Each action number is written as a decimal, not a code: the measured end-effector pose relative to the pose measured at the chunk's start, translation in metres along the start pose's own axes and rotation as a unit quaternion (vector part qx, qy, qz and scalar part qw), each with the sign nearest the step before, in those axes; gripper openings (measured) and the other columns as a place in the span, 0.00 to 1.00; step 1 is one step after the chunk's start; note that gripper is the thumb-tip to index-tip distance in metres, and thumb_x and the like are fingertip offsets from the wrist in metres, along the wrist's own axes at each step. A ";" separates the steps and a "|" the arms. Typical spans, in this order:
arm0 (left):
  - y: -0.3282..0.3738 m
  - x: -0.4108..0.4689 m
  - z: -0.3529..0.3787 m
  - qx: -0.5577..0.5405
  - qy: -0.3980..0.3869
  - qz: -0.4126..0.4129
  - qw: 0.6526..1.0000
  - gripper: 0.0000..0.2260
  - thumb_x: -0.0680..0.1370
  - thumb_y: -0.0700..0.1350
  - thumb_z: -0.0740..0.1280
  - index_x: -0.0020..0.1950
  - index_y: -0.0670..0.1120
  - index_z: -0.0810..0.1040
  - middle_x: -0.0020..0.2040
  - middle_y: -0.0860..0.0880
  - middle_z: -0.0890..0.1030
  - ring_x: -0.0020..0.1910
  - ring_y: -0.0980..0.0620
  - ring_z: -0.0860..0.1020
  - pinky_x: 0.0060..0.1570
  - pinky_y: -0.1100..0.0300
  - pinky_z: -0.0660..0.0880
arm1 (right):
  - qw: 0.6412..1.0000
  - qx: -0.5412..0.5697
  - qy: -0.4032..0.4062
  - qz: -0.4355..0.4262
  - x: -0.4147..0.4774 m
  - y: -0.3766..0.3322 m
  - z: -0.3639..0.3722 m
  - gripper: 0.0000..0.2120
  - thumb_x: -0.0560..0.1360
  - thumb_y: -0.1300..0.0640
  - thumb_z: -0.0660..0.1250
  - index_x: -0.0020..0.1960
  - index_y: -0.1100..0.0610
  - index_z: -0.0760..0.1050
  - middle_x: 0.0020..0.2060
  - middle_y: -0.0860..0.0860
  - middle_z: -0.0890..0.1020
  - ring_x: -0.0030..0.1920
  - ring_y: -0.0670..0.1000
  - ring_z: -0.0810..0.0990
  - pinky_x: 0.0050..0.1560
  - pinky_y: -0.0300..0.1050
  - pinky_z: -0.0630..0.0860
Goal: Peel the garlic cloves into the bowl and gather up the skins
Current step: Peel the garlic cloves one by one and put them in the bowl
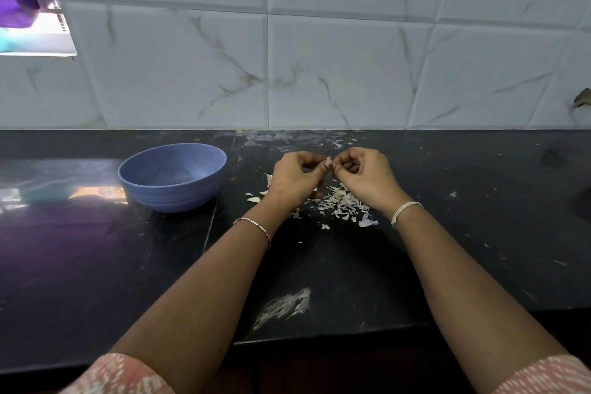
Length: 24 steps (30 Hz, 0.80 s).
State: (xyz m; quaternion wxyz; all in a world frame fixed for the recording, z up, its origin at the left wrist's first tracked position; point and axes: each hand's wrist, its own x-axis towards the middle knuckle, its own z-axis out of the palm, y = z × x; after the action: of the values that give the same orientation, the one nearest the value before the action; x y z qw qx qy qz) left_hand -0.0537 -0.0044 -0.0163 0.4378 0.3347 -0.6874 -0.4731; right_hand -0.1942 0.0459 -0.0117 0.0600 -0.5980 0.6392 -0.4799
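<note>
Black countertop [96,265], scuffed, smeared white in patches. Blue bowl [179,198], upright, well left of the hands. Left hand [295,177] and right hand [361,176], fingers curled, fingertips meeting. Pile of skins [342,205], on the counter under both wrists. Garlic clove [328,163], pinched between both hands, raised over the pile.

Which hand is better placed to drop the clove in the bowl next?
Left, probably. The left hand and right hand both pinch the garlic clove, but the blue bowl sits on the left hand's side; the right would have to cross over.
</note>
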 end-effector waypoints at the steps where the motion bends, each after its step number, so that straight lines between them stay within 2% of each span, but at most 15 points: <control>1: 0.000 0.000 0.000 -0.005 -0.002 -0.001 1.000 0.05 0.78 0.43 0.71 0.52 0.43 0.82 0.42 0.49 0.81 0.35 0.55 0.80 0.32 0.58 0.82 | 1.000 -0.006 -0.004 0.000 0.000 -0.001 0.001 0.05 0.74 0.60 0.71 0.41 0.51 0.79 0.37 0.49 0.83 0.39 0.49 0.82 0.43 0.42 0.80; 4: -0.001 0.002 -0.002 -0.052 -0.011 -0.023 0.998 0.05 0.78 0.41 0.70 0.52 0.42 0.81 0.44 0.47 0.80 0.33 0.55 0.77 0.31 0.61 0.79 | 1.000 -0.021 -0.007 -0.003 -0.001 -0.003 0.002 0.06 0.75 0.60 0.69 0.41 0.51 0.77 0.36 0.47 0.81 0.37 0.46 0.78 0.43 0.43 0.78; 9: 0.003 -0.004 -0.005 -0.123 -0.057 -0.062 0.989 0.08 0.80 0.40 0.67 0.57 0.39 0.80 0.44 0.48 0.80 0.31 0.57 0.76 0.30 0.62 0.79 | 0.997 -0.070 0.037 0.005 -0.001 -0.001 -0.010 0.04 0.75 0.60 0.69 0.42 0.53 0.78 0.35 0.43 0.78 0.36 0.40 0.75 0.42 0.38 0.73; 13: 0.006 -0.007 -0.008 -0.163 -0.078 -0.077 0.981 0.09 0.80 0.38 0.66 0.60 0.40 0.78 0.45 0.46 0.82 0.32 0.55 0.79 0.31 0.61 0.79 | 0.993 -0.109 -0.042 0.023 -0.003 0.003 -0.020 0.02 0.74 0.55 0.73 0.44 0.53 0.84 0.37 0.45 0.81 0.41 0.45 0.78 0.45 0.38 0.71; 17: 0.007 -0.008 -0.009 -0.180 -0.061 -0.085 0.978 0.04 0.80 0.38 0.67 0.54 0.41 0.77 0.44 0.44 0.84 0.33 0.53 0.80 0.31 0.60 0.80 | 0.989 -0.131 -0.060 0.030 -0.004 0.002 -0.025 0.10 0.66 0.58 0.80 0.33 0.52 0.78 0.31 0.46 0.81 0.32 0.42 0.77 0.34 0.32 0.68; 20: 0.008 -0.008 -0.008 -0.187 -0.046 -0.090 0.977 0.01 0.79 0.38 0.67 0.49 0.42 0.76 0.44 0.44 0.83 0.33 0.53 0.81 0.29 0.60 0.80 | 0.993 -0.092 -0.056 0.040 -0.004 0.003 -0.023 0.10 0.67 0.63 0.78 0.37 0.55 0.77 0.32 0.48 0.81 0.31 0.42 0.76 0.34 0.32 0.72; 23: 0.008 -0.007 -0.007 -0.179 -0.027 -0.089 0.979 0.02 0.78 0.38 0.69 0.46 0.42 0.76 0.45 0.44 0.82 0.33 0.54 0.80 0.28 0.62 0.79 | 0.994 0.038 -0.078 0.063 -0.003 0.001 -0.019 0.03 0.76 0.64 0.69 0.49 0.59 0.79 0.37 0.50 0.83 0.35 0.43 0.80 0.40 0.37 0.79; 24: 0.008 -0.006 -0.007 -0.174 -0.022 -0.087 0.981 0.02 0.78 0.38 0.70 0.46 0.42 0.77 0.45 0.44 0.81 0.33 0.54 0.80 0.28 0.62 0.79 | 0.991 0.076 -0.081 0.074 -0.003 -0.001 -0.018 0.04 0.78 0.63 0.67 0.51 0.60 0.79 0.37 0.51 0.84 0.36 0.45 0.81 0.41 0.39 0.80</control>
State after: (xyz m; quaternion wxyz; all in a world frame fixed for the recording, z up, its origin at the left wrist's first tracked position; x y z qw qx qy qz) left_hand -0.0451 0.0012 -0.0099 0.4309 0.3014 -0.5725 -0.6290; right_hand -0.2044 0.0587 -0.0031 0.1922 -0.5792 0.6366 -0.4715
